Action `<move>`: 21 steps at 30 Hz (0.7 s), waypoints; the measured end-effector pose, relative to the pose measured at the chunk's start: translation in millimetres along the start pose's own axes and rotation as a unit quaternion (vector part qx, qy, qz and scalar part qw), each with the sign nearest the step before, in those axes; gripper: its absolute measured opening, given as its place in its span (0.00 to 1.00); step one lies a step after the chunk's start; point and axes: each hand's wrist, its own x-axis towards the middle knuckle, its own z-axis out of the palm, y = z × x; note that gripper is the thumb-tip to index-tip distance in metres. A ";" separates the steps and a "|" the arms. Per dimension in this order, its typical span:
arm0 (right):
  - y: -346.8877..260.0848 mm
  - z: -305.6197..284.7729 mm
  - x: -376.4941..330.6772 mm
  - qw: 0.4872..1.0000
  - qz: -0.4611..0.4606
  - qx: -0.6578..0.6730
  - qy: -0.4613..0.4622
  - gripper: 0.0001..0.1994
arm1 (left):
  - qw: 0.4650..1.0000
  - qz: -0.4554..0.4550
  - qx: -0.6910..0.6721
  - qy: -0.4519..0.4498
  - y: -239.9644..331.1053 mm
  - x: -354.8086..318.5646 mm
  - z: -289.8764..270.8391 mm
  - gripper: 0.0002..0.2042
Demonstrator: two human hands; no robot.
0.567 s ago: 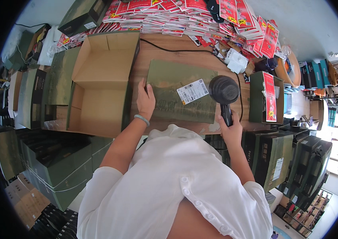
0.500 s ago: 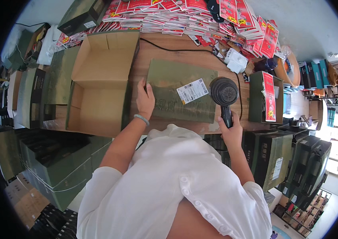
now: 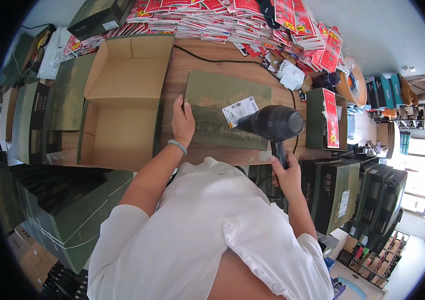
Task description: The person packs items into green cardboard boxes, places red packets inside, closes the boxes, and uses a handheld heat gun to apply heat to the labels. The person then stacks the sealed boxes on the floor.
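Observation:
My right hand [image 3: 287,176] is wrapped round the handle of a black hair dryer [image 3: 278,121]. The dryer is over the right part of a flat olive-green box [image 3: 228,89], its nozzle pointing left at a white label [image 3: 240,111] on top. Part of the label is hidden behind the nozzle. At the box's left end, my left hand [image 3: 183,121] grips the edge, thumb on the near side. The box lies on the wooden table [image 3: 207,55].
An open cardboard box [image 3: 128,132] with its lid raised stands left of my left hand. Red printed packets [image 3: 197,25] are heaped along the back. A black cord [image 3: 217,61] crosses the table. At right stands a green box [image 3: 315,120] with a red card; more boxes [image 3: 330,192] are stacked below.
The hair dryer has turned in my right hand; its nozzle now points left over the label instead of its round vented back facing up. My left hand keeps its place on the box edge.

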 end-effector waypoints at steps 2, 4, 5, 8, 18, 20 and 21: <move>7.8 1.9 7.3 0.999 -0.007 -0.018 0.040 0.20 | 1.000 0.004 -0.001 -0.001 -0.9 -1.0 0.3 0.20; 8.4 8.6 9.7 0.987 -0.086 -0.065 0.116 0.20 | 1.000 0.012 0.004 -0.001 -2.0 -0.2 0.6 0.20; 4.9 5.7 11.0 0.991 -0.053 -0.052 0.110 0.19 | 1.000 0.015 0.007 0.001 -2.4 0.1 0.8 0.20; 5.5 2.9 24.0 0.996 -0.012 -0.018 0.085 0.20 | 1.000 -0.006 0.002 -0.002 0.5 -1.7 0.8 0.20; -0.5 -7.4 65.9 0.997 -0.073 0.029 0.002 0.15 | 0.999 -0.029 -0.028 0.016 7.9 -2.7 -1.6 0.19; -5.6 -4.7 72.5 0.992 -0.122 -0.020 0.023 0.15 | 0.999 -0.021 -0.024 0.029 -0.4 -2.7 -1.7 0.20; -8.0 -5.1 76.1 0.988 -0.146 -0.044 0.034 0.15 | 0.999 -0.012 -0.025 0.036 -5.9 -1.9 -1.3 0.20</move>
